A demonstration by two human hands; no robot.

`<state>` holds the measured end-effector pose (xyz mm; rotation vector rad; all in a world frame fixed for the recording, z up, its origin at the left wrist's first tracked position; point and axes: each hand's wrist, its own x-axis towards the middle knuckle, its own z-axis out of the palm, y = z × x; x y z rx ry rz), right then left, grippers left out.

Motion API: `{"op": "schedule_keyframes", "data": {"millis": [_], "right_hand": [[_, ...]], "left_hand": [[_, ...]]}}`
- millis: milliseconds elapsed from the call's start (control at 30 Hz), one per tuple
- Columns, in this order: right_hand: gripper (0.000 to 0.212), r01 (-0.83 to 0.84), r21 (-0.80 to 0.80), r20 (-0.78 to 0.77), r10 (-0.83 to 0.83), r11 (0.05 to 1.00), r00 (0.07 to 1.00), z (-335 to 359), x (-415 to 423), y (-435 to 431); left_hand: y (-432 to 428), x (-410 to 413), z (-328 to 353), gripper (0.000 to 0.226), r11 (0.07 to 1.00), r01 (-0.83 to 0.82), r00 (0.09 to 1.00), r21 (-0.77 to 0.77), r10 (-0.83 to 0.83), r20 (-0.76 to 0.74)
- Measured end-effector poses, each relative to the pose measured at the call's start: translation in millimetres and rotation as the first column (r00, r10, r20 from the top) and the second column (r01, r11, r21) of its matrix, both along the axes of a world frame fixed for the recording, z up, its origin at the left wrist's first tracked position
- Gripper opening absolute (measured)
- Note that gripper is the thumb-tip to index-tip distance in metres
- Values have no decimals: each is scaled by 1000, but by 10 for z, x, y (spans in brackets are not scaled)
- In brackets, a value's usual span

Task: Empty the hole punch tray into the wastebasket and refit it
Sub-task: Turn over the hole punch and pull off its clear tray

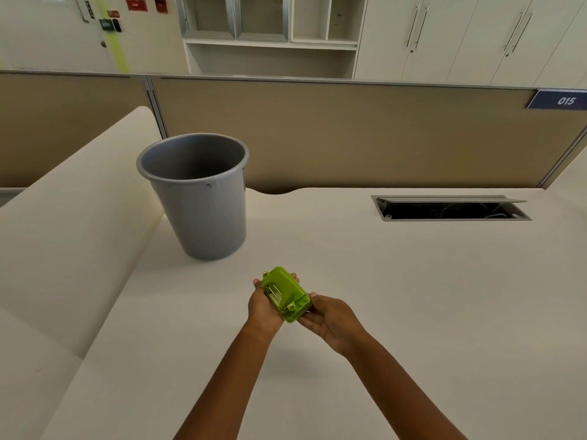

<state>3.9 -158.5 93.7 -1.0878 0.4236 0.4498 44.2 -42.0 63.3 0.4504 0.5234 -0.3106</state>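
Holding green hole punch above desk near front edge, left hand and right hand both closed round it; grey wastebasket upright toward back-left.

The desk is pale and smooth, and a grey wastebasket stands on it near the back left corner
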Motion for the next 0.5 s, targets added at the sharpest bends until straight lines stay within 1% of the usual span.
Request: {"op": "schedule_keyframes", "data": {"millis": [100, 200, 367, 433, 500], "right_hand": [[31, 21, 57, -22, -19, 998, 1000, -17, 3, 12], [33, 25, 81, -35, -22, 996, 999, -44, 5, 4], [34, 79, 161, -74, -68, 984, 995, -90, -7, 6], [33, 66, 158, -60, -57, 985, 997, -82, -13, -12], [30, 12, 85, -14, -11, 996, 1000, -50, -18, -34]], "left_hand": [[-5, 4, -1, 59, 1000, 11, 1000, 27, -11, 15], [-7, 17, 9, 60, 999, 18, 1000, 48, -19, 19], [-5, 38, 9, 63, 999, 26, 1000, 37, -27, 7], [1, 39, 5, 63, 999, 29, 1000, 32, -29, 6], [10, 39, -5, 63, 999, 34, 999, 20, -34, 0]]}}
